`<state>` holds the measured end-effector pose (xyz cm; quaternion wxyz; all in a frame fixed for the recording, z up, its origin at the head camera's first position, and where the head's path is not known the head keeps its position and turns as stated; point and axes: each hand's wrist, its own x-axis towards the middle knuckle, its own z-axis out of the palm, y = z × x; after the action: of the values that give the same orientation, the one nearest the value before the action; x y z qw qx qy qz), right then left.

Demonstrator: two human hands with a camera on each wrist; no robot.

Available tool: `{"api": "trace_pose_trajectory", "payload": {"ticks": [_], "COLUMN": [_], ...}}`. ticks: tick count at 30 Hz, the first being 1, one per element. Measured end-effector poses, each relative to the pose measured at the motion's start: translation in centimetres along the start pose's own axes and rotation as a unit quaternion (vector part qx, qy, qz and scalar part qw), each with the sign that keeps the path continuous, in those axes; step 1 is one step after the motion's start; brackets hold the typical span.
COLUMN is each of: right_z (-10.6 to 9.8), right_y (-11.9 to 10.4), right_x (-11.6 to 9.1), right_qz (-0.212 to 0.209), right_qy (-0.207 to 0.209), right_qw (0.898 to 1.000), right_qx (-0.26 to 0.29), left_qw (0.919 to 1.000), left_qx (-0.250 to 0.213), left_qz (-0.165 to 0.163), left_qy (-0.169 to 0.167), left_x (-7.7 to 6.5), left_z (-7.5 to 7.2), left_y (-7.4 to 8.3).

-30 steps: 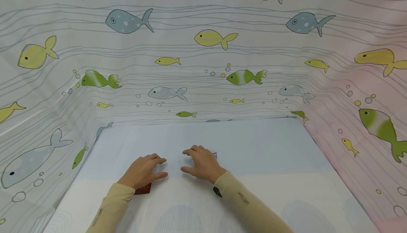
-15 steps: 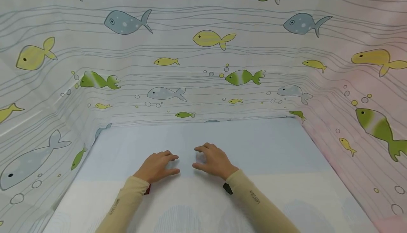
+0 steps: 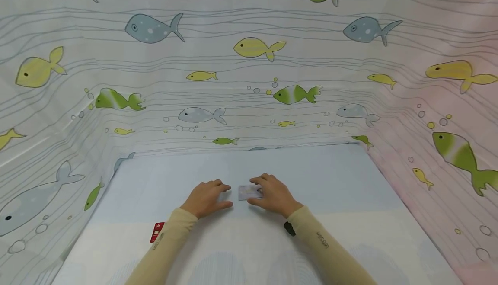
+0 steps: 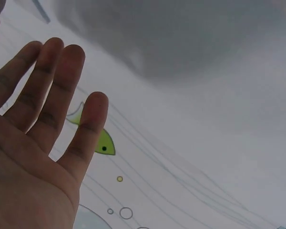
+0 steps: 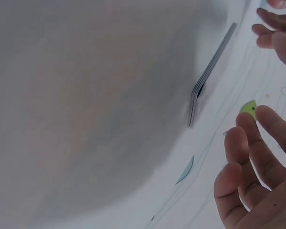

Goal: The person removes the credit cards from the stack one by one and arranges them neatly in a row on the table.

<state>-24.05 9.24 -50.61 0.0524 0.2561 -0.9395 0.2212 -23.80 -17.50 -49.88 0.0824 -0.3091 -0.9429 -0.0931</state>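
A thin stack of pale cards (image 3: 244,192) lies on the table, with a printed picture partly covered by my right hand (image 3: 275,193). The right wrist view shows the cards (image 5: 210,69) edge-on, as several thin layers bent near the middle. My right hand has fingers and thumb spread apart around the right end of the stack. To the left of the cards, my left hand (image 3: 207,197) holds nothing, its relaxed fingers pointing toward the right hand. In the left wrist view the left hand's fingers (image 4: 66,71) are extended and separated.
A red card or small box (image 3: 157,232) lies beside the left sleeve, partly covered by it. A black object (image 3: 289,228) sits at the right wrist. Fish-patterned sheets (image 3: 249,99) rise behind and along both sides of the pale table (image 3: 311,177).
Both hands have moved to the right. The pale cards now show between them, where the right hand covered them before. The red item has come out more from under the left arm.
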Motion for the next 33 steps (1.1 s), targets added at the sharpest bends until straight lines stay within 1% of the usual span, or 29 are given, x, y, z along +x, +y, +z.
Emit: {"api": "trace_pose_trajectory", "payload": {"ticks": [8,11,16,22,26,29,33], "right_z": [-0.7,-0.7,-0.4,-0.2,-0.2,-0.2,-0.3], "right_y": [1.8,2.5,3.2,3.6,3.6,3.4,3.0], "right_x": [-0.5,-0.6,-0.6,-0.3,0.1,0.3,0.6], "right_qz": [0.027,0.023,0.013,0.015,0.017,0.015,0.015], "right_qy": [-0.029,-0.037,-0.046,-0.060,-0.073,-0.078,-0.085], "right_qw": [0.999,0.999,0.999,0.998,0.996,0.996,0.996], "right_qx": [-0.001,-0.005,-0.007,-0.022,-0.038,-0.039,-0.026], "left_qw": [0.9989,0.9983,0.9978,0.9969,0.9959,0.9954,0.9946], "left_qx": [-0.020,-0.030,-0.040,-0.043,-0.040,-0.038,-0.038], "left_qz": [-0.029,-0.031,-0.027,-0.029,-0.038,-0.044,-0.047], "left_qy": [-0.032,-0.041,-0.045,-0.059,-0.072,-0.077,-0.085], "left_x": [1.2,1.7,2.7,3.6,4.1,4.2,4.4], "left_z": [1.0,1.4,1.7,2.0,2.0,1.8,1.6], "left_y": [0.7,0.9,1.1,1.2,1.3,1.5,1.6]}}
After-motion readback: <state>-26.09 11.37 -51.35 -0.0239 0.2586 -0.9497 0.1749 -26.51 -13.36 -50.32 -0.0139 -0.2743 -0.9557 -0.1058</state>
